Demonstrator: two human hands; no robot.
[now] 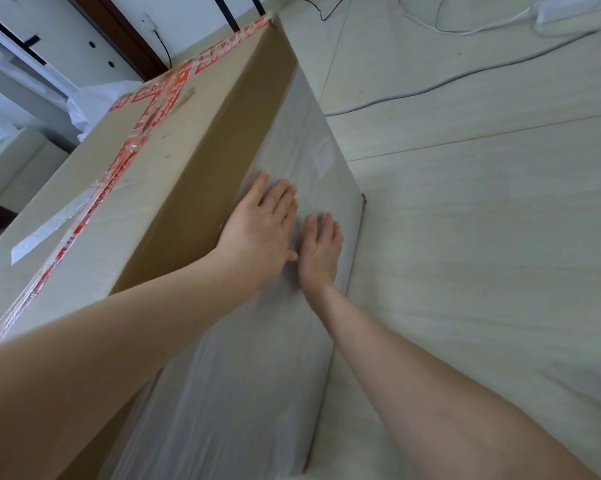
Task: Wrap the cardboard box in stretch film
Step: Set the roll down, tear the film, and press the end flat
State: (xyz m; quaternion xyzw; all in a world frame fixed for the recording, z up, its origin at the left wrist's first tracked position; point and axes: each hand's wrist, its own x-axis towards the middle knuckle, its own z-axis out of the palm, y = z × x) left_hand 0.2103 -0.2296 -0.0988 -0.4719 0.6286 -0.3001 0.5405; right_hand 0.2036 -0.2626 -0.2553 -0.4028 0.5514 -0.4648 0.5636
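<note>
A large brown cardboard box (174,174) stands on the floor, its top sealed with red-and-white tape (125,157). Cloudy stretch film (309,143) covers the lower band of its side face, while a strip of bare cardboard shows above it. My left hand (257,230) lies flat on the film near its upper edge, fingers spread. My right hand (321,249) presses flat on the film just to the right, touching the left hand's thumb side. Neither hand holds anything. No film roll is in view.
Pale wood-look floor (482,254) stretches to the right of the box. Cables (465,76) run across the floor at the top right. A white cabinet (18,161) and crumpled white plastic (94,102) sit to the left behind the box.
</note>
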